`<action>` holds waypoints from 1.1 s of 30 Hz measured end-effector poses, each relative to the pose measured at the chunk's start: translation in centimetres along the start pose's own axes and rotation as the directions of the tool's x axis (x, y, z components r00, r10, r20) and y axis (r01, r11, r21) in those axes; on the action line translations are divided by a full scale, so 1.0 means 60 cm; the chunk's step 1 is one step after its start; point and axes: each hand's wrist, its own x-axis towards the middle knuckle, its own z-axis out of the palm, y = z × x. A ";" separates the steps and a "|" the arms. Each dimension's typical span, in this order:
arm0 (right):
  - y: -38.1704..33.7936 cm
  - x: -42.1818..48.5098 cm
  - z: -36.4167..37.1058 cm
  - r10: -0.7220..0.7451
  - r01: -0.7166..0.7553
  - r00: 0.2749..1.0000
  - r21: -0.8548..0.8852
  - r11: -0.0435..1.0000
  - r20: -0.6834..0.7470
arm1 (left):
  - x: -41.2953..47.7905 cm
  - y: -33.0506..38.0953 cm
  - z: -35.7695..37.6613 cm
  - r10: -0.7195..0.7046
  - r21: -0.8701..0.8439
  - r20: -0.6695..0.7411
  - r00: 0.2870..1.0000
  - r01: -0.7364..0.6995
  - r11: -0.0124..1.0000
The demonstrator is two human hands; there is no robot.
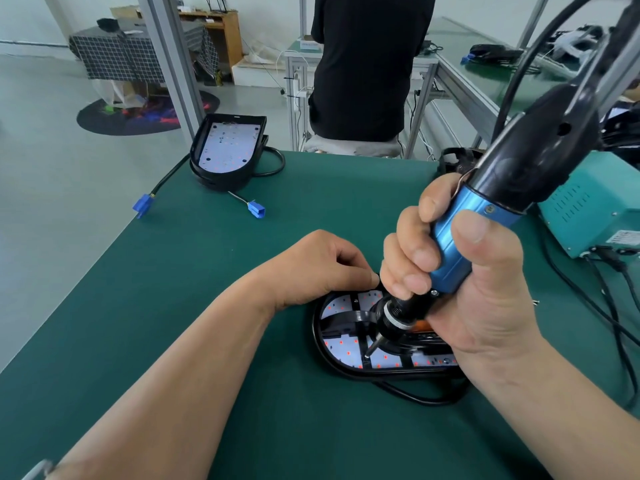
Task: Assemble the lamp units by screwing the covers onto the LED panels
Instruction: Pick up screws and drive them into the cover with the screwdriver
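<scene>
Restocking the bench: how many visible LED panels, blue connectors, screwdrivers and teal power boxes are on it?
LED panels: 2 (far panel, near panel)
Blue connectors: 2 (left connector, right connector)
Screwdriver: 1
Teal power box: 1
Total: 6

left hand [322, 268] fingers curled, forearm low | right hand [485, 299] gripping screwdriver [460, 230]

Near right on the table [207, 341], a lamp unit [346, 344] lies flat, its cable [422, 396] looping out along the near side. The left hand [318, 268] rests on the unit's far left rim. Just right of it, the right hand [478, 292] grips the screwdriver [453, 251], tip down on the unit. Far left, a second lamp unit [225, 150] sits by the table corner, with two connectors [257, 212] lying just nearer. A power box [588, 209] stands at the right edge. Beyond the far edge sits a person [367, 64].
</scene>
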 end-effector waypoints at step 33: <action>-0.026 0.015 -0.058 -0.181 0.266 0.818 0.080 0.961 -0.545 | 0.026 -0.014 -0.013 -0.300 -0.974 0.098 0.949 0.152 0.165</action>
